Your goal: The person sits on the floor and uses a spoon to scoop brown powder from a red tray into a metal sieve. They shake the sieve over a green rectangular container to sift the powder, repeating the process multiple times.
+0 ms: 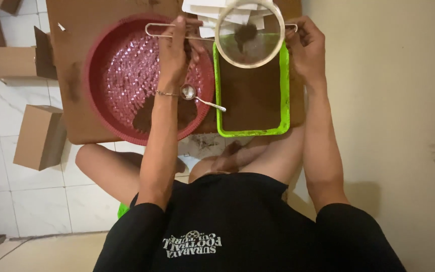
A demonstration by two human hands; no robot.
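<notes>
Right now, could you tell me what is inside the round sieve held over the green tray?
A small clump of dark brown powder lies on the sieve mesh. Through the mesh, the powder-covered green tray shows below. White papers behind are partly covered by the sieve.

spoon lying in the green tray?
No, the spoon rests on the red basket's rim, beside the green tray.

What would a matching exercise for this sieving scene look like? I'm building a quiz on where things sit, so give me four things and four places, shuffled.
Things:
1. sieve
2. spoon
3. cardboard box
4. left hand

Places:
A. on the tiled floor
B. held above the green tray
C. on the sieve's long wire handle
D. lying on the rim of the red basket

Pairs: 1-B, 2-D, 3-A, 4-C
</notes>
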